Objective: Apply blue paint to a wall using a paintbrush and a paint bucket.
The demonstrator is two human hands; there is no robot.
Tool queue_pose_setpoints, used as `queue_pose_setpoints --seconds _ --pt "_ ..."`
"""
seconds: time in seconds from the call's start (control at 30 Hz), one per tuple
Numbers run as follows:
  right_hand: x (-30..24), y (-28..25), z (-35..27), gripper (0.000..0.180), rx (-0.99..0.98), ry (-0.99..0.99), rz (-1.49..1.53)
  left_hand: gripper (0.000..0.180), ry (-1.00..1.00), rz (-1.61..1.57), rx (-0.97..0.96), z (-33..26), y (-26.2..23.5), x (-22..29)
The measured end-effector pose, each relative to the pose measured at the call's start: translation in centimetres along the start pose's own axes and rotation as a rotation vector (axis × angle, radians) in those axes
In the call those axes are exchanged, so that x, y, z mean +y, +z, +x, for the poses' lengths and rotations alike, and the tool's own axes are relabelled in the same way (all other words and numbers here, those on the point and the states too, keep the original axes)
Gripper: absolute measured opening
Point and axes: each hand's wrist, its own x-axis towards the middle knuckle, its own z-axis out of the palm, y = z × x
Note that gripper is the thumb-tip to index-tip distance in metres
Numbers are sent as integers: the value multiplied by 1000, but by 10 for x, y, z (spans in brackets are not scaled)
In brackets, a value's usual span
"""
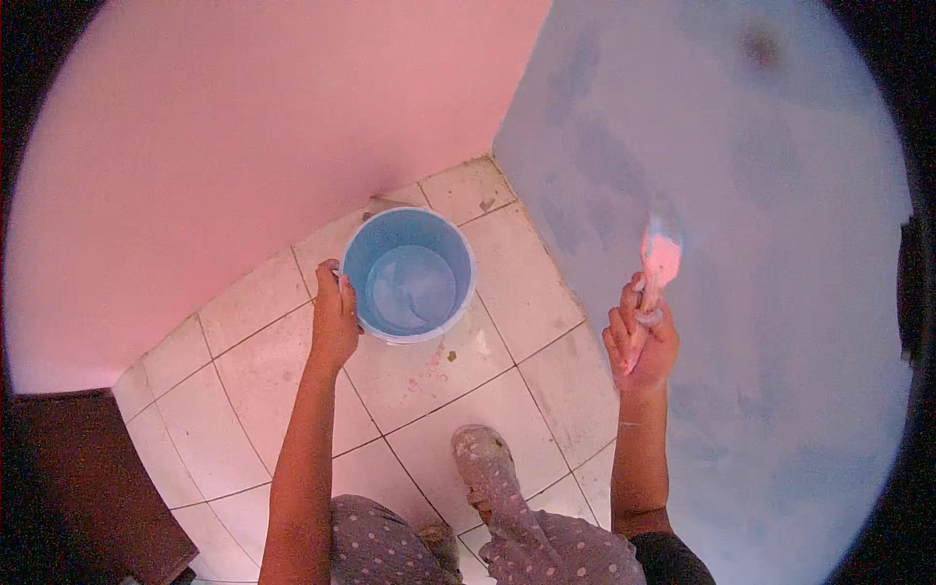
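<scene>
My left hand [336,317] is closed on the left rim of a round blue bucket [405,234], held above the floor. Pale blue paint [414,288] covers the bottom of the bucket. On the right, my right hand [643,341] grips a paintbrush [661,258] by its handle, with the fingers wrapped round it. The brush points up, and its bristles lie against or very close to the blue-grey wall [780,341]; which of the two I cannot tell. Whitish paint marks show on the fingers of my right hand.
A pink wall [273,117] meets the blue-grey wall in a corner ahead. White floor tiles [458,390] with dark joints carry pink specks and stains. At the lower left stands a dark brown piece [88,478], perhaps furniture. My shoe [483,458] rests below the bucket.
</scene>
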Motion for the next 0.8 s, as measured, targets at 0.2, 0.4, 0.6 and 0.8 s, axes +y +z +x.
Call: queue_pose_setpoints --seconds 0.2,0.4,0.6,0.8 --pt "18 -19 10 31 51 128 -157 35 -20 -31 16 -9 -5 4" --pt "69 -29 -1 20 454 -143 -396 33 -3 -14 3 -11 -26 33" --pt "65 -3 -2 32 170 49 -554 25 -52 4 -201 11 -65 119" --pt "5 47 15 19 106 167 -693 25 -88 119 -353 41 -82 186"
